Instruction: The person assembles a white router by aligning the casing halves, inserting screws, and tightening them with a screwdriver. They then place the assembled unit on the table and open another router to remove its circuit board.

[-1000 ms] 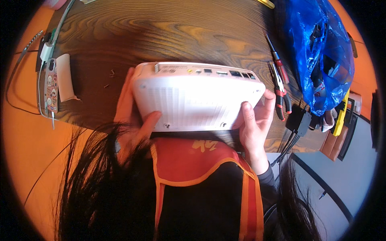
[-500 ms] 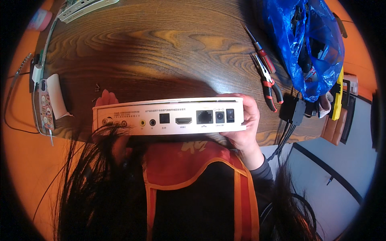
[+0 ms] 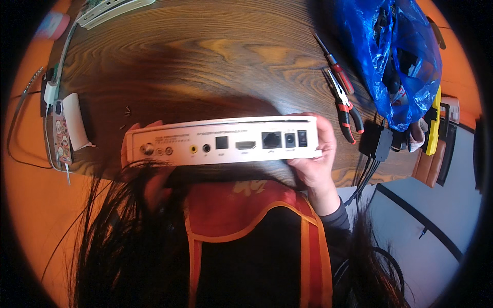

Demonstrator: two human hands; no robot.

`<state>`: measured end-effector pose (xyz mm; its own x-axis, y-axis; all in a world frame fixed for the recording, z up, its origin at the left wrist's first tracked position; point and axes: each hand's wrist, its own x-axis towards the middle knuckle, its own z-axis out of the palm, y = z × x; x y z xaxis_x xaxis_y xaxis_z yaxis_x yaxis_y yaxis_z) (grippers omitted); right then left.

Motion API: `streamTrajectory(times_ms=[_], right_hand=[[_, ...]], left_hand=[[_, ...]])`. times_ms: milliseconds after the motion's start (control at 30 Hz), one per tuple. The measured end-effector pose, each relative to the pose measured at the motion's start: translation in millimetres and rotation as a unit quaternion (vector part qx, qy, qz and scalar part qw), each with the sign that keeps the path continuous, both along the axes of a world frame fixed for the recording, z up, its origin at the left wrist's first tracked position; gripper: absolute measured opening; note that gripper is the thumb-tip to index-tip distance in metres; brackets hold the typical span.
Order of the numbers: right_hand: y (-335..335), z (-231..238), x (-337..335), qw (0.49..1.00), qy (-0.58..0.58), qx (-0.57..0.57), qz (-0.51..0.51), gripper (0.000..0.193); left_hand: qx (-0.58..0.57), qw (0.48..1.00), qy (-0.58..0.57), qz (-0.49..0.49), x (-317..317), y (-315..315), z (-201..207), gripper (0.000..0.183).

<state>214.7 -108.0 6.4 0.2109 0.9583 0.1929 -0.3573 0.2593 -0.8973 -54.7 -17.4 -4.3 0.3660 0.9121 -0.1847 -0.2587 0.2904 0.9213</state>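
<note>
A white set-top box (image 3: pixel 226 146) is held up over the table's near edge, its back panel with a row of ports and a black power switch turned upward. My right hand (image 3: pixel 319 167) grips its right end, thumb beneath and fingers over the far side. At the other end my left hand (image 3: pixel 156 179) is wrapped round the box; loose hair hides part of it. Several small screws (image 3: pixel 127 112) lie on the table beyond the left end.
Long-nose pliers (image 3: pixel 346 110) and a red screwdriver (image 3: pixel 338 72) lie at the right, beside a blue plastic bag (image 3: pixel 395 66). A black adapter with cables (image 3: pixel 379 142) hangs by the right edge. A phone (image 3: pixel 59 136) and a white curved piece (image 3: pixel 76 120) are at the left; a white casing (image 3: pixel 110 13) lies far left.
Both hands have shifted the box slightly to the right and away from me. Its right end has risen a little, so it tilts more. The grip is unchanged.
</note>
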Motion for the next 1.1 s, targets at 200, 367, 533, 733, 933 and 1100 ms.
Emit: streamTrajectory(times_ms=[200,367,533,733,933,1100], right_hand=[[15.5,20.0,9.5,0.981,-0.162,0.086,-0.063,0.051],[39.1,45.5,0.6,0.892,-0.368,0.179,-0.192,0.051],[46.0,72.8,2.1,0.778,-0.509,0.336,-0.149,0.032],[50.5,118.5,18.4,0.755,-0.506,0.401,-0.111,0.024],[41.2,193.2,25.5,0.777,-0.541,0.286,0.143,0.04],[59.1,183.1,20.2,0.766,-0.639,-0.011,0.068,0.078]], left_hand=[[0.179,0.984,-0.023,0.002,36.8,30.6,-8.6,0.067],[-0.04,0.956,-0.286,-0.042,86.7,42.1,17.9,0.071],[-0.053,0.906,-0.399,-0.13,112.7,38.8,45.6,0.102],[0.065,0.885,-0.423,-0.185,123.1,49.0,84.6,0.095],[0.084,0.874,-0.449,-0.165,130.4,51.5,98.4,0.104],[0.071,0.913,-0.363,-0.17,129.2,64.3,70.2,0.101]])
